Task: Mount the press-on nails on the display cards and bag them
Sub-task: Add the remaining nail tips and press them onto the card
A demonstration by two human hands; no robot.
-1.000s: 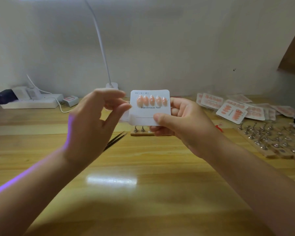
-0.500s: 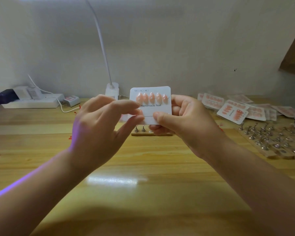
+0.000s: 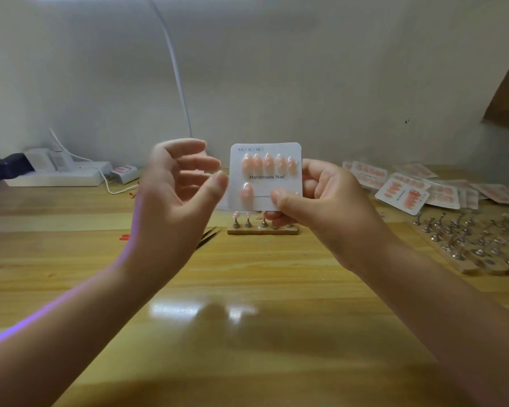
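Currently right hand (image 3: 321, 201) pinches the display card (image 3: 265, 176) by its lower right corner, thumb on the face, fingers behind, held upright above the desk (image 3: 247, 318). Card carries five pink press-on nails (image 3: 268, 164) in the top row, one more (image 3: 246, 193) at lower left. Left hand (image 3: 177, 189) is just beside the card's left edge, fingers loosely spread, holding nothing; motion-blurred, so contact is unclear. Small wooden nail stand (image 3: 262, 229) sits under the card mid-desk, tweezers (image 3: 207, 237) left of it. Bagged cards (image 3: 417, 189) lie at the far right edge.
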